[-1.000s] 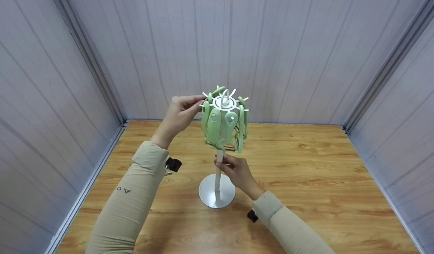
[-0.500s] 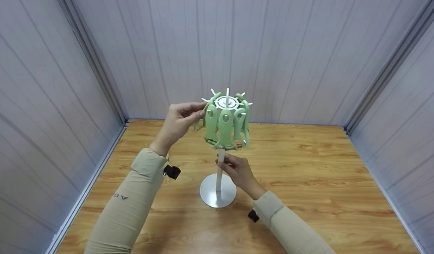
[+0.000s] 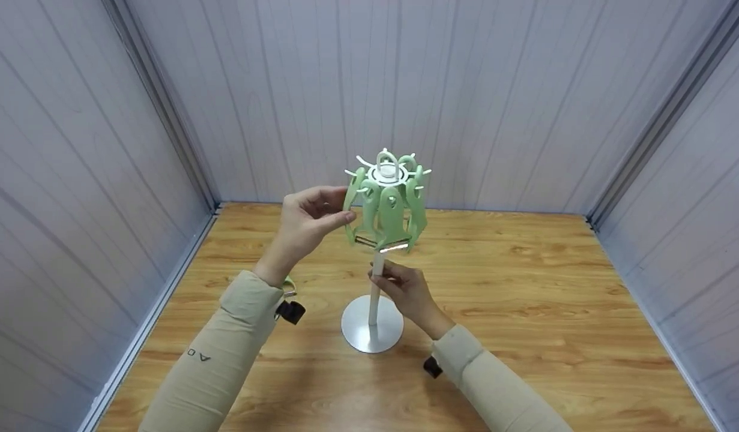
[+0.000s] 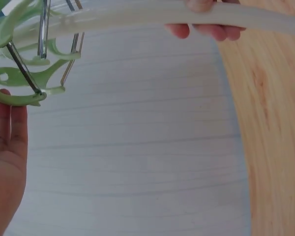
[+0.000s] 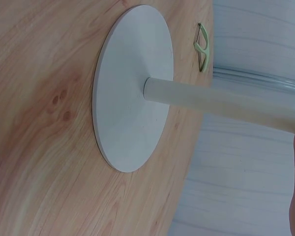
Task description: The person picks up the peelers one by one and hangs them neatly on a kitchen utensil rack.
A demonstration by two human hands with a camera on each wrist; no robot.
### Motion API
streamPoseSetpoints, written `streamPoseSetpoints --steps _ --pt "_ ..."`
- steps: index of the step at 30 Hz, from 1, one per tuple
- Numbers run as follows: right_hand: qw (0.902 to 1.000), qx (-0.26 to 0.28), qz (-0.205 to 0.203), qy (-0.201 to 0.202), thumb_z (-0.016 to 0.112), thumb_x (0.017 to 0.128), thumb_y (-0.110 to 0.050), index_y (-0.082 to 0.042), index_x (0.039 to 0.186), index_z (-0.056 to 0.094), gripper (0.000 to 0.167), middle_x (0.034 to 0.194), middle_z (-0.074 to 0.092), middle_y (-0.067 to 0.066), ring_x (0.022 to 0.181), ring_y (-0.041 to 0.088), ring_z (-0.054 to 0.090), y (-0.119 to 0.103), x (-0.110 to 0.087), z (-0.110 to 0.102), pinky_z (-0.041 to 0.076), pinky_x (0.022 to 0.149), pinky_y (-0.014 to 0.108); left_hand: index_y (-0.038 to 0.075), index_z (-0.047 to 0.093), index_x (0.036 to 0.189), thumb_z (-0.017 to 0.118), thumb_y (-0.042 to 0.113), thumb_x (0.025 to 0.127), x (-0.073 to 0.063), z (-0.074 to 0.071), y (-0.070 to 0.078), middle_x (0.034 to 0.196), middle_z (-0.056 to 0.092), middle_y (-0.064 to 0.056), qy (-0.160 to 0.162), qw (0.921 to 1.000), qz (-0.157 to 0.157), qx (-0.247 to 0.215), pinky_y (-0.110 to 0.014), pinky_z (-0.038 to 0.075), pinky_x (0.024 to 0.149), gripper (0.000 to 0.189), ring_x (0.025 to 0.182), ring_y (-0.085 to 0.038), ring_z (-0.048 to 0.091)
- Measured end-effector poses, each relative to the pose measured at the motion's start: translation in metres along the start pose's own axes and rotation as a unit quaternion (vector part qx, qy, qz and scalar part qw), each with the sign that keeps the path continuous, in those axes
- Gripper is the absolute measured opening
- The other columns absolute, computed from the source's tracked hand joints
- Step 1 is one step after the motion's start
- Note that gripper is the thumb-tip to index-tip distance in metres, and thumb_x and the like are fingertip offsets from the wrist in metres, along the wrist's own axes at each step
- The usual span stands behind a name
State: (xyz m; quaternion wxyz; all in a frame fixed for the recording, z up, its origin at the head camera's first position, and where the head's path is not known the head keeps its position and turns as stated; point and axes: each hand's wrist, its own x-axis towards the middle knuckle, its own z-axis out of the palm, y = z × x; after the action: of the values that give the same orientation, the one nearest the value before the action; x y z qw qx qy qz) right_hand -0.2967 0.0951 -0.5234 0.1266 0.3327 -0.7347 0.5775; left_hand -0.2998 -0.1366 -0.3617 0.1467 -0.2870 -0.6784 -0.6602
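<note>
Several pale green peelers [image 3: 393,216] hang by their handle holes from the hooks of a white rack [image 3: 388,173], blades downward. At the rack's left side my left hand [image 3: 306,221] holds one peeler [image 3: 355,191], thumb in front and fingers behind it. In the left wrist view, fingers [image 4: 18,128] reach up behind the peelers [image 4: 39,76]. My right hand [image 3: 410,294] grips the stand's pole [image 3: 374,307] below the peelers. The pole rises from a round base [image 5: 130,123] on the table.
A loose green peeler [image 5: 204,49] lies on the wooden table [image 3: 525,312] near its left side, partly hidden by the left wrist in the head view. Pale panelled walls [image 3: 495,102] close off the back and sides.
The ring of peelers and the top loop have turned on the pole. My left hand has moved slightly lower, its thumb now in front of a peeler. My right hand stays on the pole.
</note>
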Motion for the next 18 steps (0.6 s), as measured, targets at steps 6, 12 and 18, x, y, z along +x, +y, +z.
streamPoseSetpoints --steps 6,12,18 --pt "0.9992 0.014 0.038 0.001 0.069 0.104 -0.001 0.008 0.128 0.074 0.026 0.114 0.079 0.027 0.106 0.030 0.080 -0.001 0.001 -0.001 0.065 0.090 0.031 -0.012 0.073 0.113 0.085 -0.009 0.086 -0.007 0.009 0.004 0.100 0.080 -0.010 0.023 0.9986 0.022 0.042 -0.028 0.061 0.092 0.030 0.092 -0.009 0.074" --pt "0.9994 -0.003 0.035 -0.002 0.070 0.104 -0.002 0.006 0.126 0.075 0.024 0.114 0.080 0.025 0.106 0.038 0.080 0.000 0.002 -0.002 0.066 0.091 0.038 -0.009 0.069 0.108 0.088 -0.006 0.085 -0.012 0.018 0.007 0.101 0.078 -0.015 0.023 0.9968 0.041 0.065 -0.027 0.060 0.091 0.030 0.092 -0.009 0.071" --pt "0.9995 -0.009 0.030 0.000 0.070 0.104 -0.003 0.004 0.125 0.076 0.023 0.112 0.081 0.024 0.104 0.028 0.081 0.002 0.002 -0.002 0.067 0.089 0.037 -0.007 0.068 0.109 0.088 -0.004 0.086 -0.014 0.020 0.006 0.102 0.077 -0.016 0.033 0.9940 0.054 0.089 -0.027 0.059 0.089 0.031 0.091 -0.009 0.071"
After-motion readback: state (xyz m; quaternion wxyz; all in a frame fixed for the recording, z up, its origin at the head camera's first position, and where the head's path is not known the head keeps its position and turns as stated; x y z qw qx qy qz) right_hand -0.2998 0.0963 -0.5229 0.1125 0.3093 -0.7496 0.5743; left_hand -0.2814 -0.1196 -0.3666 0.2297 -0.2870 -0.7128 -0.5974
